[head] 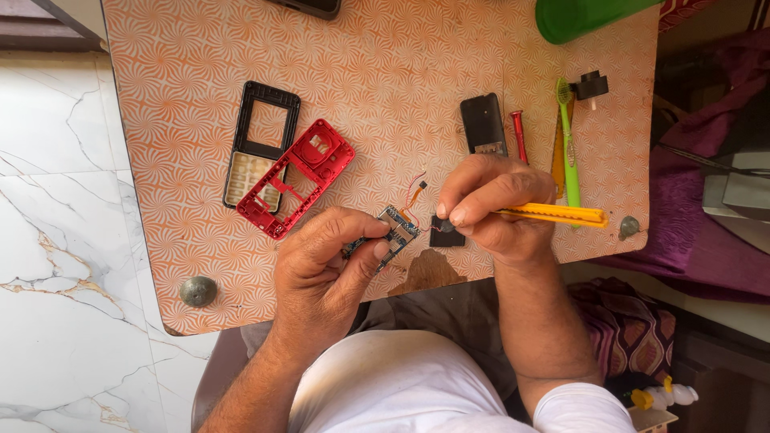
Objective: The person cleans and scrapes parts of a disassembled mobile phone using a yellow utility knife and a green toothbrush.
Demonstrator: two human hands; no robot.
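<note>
Two phone shells lie at the far left of my orange-patterned worktop (385, 64): a black front frame (261, 144) with a pale keypad panel, and a red middle frame (297, 178) leaning across its right edge and touching it. Nearer to me, a round metal knob (198, 291) sits at the left near corner of the worktop. My left hand (321, 277) comes next, its grip pinching a small circuit board (393, 232) between thumb and forefinger, holding it tilted just above the near edge of the worktop; thin red and orange wires (413, 192) curl away from the board toward the far side. Just to the right, a small black square part (446, 235) lies on the worktop, touching my right fingers. My right hand (493, 208) has its grip pressed around a yellow-handled tool (553, 214), whose tip meets the board's right end. Farther off, a black battery cover (483, 124) lies flat, with a red screwdriver (519, 135) just beside it, then a green toothbrush (569, 144), and a black plug adapter (591, 84) at the far right.
</note>
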